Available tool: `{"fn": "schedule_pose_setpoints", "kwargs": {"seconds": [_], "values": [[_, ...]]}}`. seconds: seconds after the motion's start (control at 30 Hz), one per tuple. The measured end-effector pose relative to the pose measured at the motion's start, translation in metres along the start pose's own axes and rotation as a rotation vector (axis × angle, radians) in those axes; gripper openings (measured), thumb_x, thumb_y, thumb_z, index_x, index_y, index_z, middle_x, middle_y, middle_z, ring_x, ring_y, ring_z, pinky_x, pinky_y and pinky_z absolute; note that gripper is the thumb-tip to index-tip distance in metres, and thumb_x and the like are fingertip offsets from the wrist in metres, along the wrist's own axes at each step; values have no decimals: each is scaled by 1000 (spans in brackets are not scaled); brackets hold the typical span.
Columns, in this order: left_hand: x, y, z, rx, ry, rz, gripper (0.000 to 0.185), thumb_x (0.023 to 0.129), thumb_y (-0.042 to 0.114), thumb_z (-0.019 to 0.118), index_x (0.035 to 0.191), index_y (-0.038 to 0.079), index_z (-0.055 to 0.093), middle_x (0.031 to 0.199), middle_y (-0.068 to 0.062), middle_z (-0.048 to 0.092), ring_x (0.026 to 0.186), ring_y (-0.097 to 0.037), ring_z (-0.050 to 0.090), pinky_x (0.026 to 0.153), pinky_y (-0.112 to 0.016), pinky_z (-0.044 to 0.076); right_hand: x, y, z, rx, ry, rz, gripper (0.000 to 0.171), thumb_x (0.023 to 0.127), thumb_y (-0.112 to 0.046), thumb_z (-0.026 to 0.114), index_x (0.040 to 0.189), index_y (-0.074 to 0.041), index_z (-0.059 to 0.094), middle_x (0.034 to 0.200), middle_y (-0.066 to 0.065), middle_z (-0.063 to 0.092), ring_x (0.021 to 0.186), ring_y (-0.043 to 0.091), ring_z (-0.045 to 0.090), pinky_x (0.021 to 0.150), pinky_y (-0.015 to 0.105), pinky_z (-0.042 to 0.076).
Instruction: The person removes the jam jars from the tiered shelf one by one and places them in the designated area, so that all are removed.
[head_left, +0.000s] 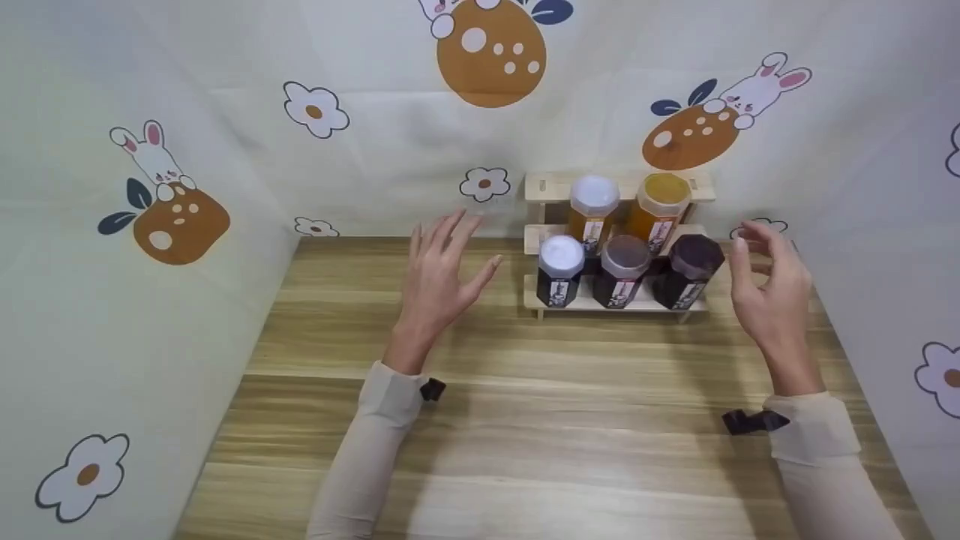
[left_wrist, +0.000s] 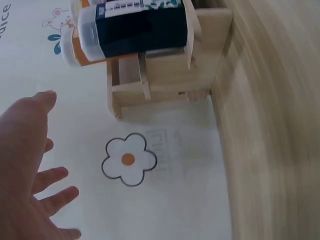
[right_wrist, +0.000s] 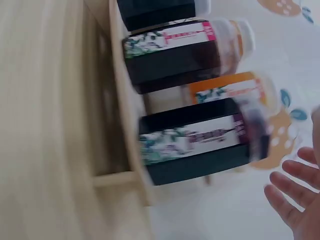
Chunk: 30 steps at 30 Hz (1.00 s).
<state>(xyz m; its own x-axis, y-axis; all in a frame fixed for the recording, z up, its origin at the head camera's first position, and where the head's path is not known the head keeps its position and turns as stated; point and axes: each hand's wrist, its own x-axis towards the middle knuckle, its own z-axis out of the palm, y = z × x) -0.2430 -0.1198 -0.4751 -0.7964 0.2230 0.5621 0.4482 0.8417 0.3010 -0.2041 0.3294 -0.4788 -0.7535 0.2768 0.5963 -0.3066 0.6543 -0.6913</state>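
Rack (head_left: 535,187): on the table (head_left: 570,450) against the cloth (head_left: 390,157), its stepped shelves presumably letting the rear row show above the front.
Dark jars (head_left: 621,271): three along the rack's six o'clock side, labels outward, likely for easy reading.
Amber jars (head_left: 660,214): two, towards the rack's twelve o'clock, behind the dark ones.
Left hand (head_left: 439,281): empty, fingers spread, at the rack's nine o'clock, apart from it.
Right hand (head_left: 776,296): empty, fingers loosely bent, at three o'clock, just beside the end dark jar; perhaps kept clear of it.
Hidden: the amber jars' lower parts, behind the front row.
Cut off: both hands, at the wrist views' edges.
Unclear: small label print, blurred.
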Motion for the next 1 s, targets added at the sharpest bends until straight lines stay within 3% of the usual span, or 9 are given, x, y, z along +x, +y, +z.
{"fn": "schedule_pose_setpoints", "kwargs": {"seconds": [0.1,0.23,0.33,0.5,0.73,0.87,1.0], "values": [[-2,6,10,-152,16,18,61,103,46,72,156,19,58,160,-10,58,149,-30,53,131,-56,37,-11,15,6,110,29,159,35,114,-24,54,138,-4,69,123,13,74,99,-1,68,76,8,54],[-5,12,24,-280,6,18,56,102,30,76,153,16,60,155,-8,62,146,-26,56,125,-43,47,-25,36,13,314,18,396,37,117,-23,45,139,-1,65,114,6,70,92,10,67,68,16,56],[-8,19,32,-339,-22,-1,53,103,28,75,152,13,60,152,-8,64,143,-24,60,124,-40,49,-35,50,17,449,20,540,32,115,-16,51,138,0,64,110,3,68,92,15,64,67,19,57],[-9,32,47,-478,-90,-13,56,105,33,72,154,10,57,148,-13,67,136,-26,65,119,-38,53,-44,67,24,529,9,721,28,110,-9,59,137,-6,66,110,2,68,89,13,65,69,19,60],[-7,48,74,-654,-144,-55,72,99,38,81,156,6,52,148,-13,67,135,-27,66,117,-41,55,-55,79,34,712,12,815,24,111,-16,61,132,-5,66,108,0,70,93,11,64,66,20,57],[-6,56,85,-680,-146,-87,82,94,39,86,160,8,49,156,-9,62,136,-24,65,118,-40,54,-63,81,43,797,-18,825,21,109,-13,64,129,-8,67,111,-2,68,98,10,63,72,20,59],[-5,61,91,-674,-129,-132,87,91,37,90,161,12,47,160,-7,58,140,-21,62,120,-39,52,-66,81,49,804,-45,768,25,107,-8,66,132,-6,67,108,0,70,98,11,66,79,22,62]]}}
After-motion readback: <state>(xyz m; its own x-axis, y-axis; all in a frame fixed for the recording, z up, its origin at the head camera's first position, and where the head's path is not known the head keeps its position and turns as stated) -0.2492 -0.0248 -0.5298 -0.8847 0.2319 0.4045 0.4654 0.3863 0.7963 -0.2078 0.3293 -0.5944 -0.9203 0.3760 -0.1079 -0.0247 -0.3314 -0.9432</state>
